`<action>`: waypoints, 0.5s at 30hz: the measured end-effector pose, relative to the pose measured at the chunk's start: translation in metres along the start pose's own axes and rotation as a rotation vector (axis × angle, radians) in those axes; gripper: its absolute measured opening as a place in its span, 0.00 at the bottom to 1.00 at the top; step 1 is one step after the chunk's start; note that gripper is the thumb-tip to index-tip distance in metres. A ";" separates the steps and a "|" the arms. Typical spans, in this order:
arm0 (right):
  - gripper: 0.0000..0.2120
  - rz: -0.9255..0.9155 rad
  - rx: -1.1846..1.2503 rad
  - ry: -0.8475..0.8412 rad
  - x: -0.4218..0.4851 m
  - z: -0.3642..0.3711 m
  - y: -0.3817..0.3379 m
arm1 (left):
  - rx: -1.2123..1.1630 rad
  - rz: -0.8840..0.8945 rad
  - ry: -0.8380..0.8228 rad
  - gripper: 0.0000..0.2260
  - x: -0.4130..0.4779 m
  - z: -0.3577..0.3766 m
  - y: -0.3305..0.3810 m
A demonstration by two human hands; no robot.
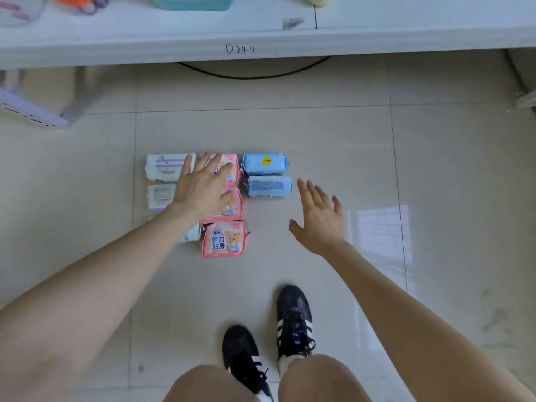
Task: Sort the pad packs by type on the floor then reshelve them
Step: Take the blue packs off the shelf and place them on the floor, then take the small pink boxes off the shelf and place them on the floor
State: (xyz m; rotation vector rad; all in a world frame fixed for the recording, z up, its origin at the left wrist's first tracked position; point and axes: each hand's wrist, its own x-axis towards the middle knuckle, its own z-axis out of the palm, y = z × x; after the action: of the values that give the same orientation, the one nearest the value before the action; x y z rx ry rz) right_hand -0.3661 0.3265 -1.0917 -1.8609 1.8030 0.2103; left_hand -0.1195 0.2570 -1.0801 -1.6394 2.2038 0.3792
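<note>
We spread our left hand [200,187] over the pink packs [224,240] — our right hand [319,221], fingers splayed, hangs near the blue packs [265,163].

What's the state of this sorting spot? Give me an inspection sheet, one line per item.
Surface: pale tiled floor, glossy, with a window reflection at right.
Job's things: white packs in the left column, pink packs in the middle, two blue packs at right; the columns lie side by side.
Clutter: teal container and blurred orange item on the shelf.
Hands: left hand open, spread over the white and pink columns, contact unclear; right hand open beside the blue packs, holding nothing.
Cables: black cable curving under the shelf.
Surroundings: white shelf, edge marked D2411; black shoes near the packs.
</note>
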 end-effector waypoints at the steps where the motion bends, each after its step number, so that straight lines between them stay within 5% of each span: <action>1: 0.40 0.003 -0.013 -0.005 -0.011 -0.013 -0.005 | 0.002 -0.013 -0.008 0.29 -0.015 -0.009 0.003; 15: 0.37 -0.030 -0.134 0.121 -0.162 -0.215 -0.095 | 0.001 -0.077 0.032 0.30 -0.206 -0.204 0.028</action>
State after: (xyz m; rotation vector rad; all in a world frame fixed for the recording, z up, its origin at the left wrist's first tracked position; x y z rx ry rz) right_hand -0.3438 0.3634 -0.8096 -2.0313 1.8816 0.2160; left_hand -0.1195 0.3560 -0.8063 -1.7352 2.1550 0.3326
